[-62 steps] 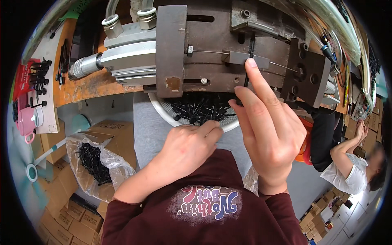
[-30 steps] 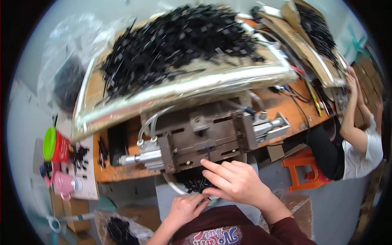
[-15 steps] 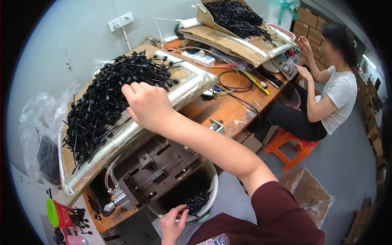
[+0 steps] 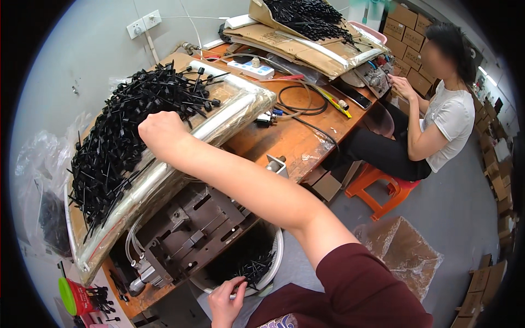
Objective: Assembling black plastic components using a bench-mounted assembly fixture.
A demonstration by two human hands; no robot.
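Note:
A large heap of thin black plastic pieces with small blocky heads [image 4: 123,136] lies on a cardboard tray with a padded, tape-wrapped rim [image 4: 240,109]. My right hand [image 4: 164,136] is stretched over the near side of the heap, its fingers curled in and mostly hidden behind the back of the hand. Down at the lower edge, my left hand [image 4: 225,302] is closed, thumb and fingers bent together; whatever it holds is too small to name. It is beside a white basket [image 4: 279,246] with more black pieces inside. Between the hands sits a dark metal fixture [image 4: 197,224].
A red tub with a green rim [image 4: 66,295] stands at lower left. Cables [image 4: 301,101], a power strip [image 4: 251,69] and a phone [image 4: 358,98] lie on the wooden table [image 4: 306,136]. At right a co-worker [image 4: 445,115] sits on an orange stool [image 4: 377,191].
The whole view has shifted slightly. My right hand has curled further in over the heap; my left hand stays by the basket. The co-worker's hands have come together lower.

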